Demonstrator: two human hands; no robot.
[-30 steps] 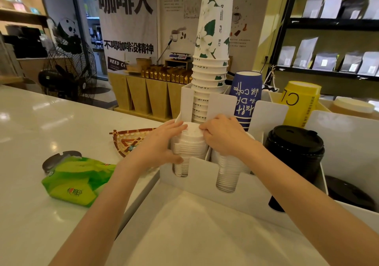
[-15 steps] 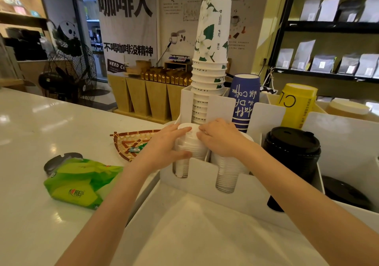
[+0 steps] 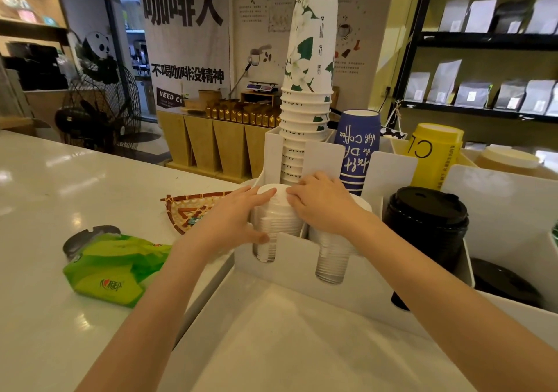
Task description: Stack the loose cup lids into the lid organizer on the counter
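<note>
A white lid organizer [image 3: 302, 266] stands on the counter with slotted fronts. Its left slot holds a stack of white lids [image 3: 276, 219]. My left hand [image 3: 234, 221] wraps the left side of that stack, thumb low on its front. My right hand [image 3: 321, 203] presses on the stack's top right edge and covers the top of a second white lid stack [image 3: 332, 258] in the neighbouring slot. A stack of black lids [image 3: 427, 219] fills the slot to the right.
Behind the organizer rise a tall stack of white floral cups [image 3: 308, 89], blue cups [image 3: 357, 147] and yellow cups [image 3: 434, 153]. A green tissue pack [image 3: 113, 268] and a woven tray [image 3: 193, 210] lie on the counter to the left. One black lid [image 3: 504, 281] sits far right.
Both hands stay on the left white lid stack with only small finger shifts; the stack sits slightly higher in view as the camera moved.
</note>
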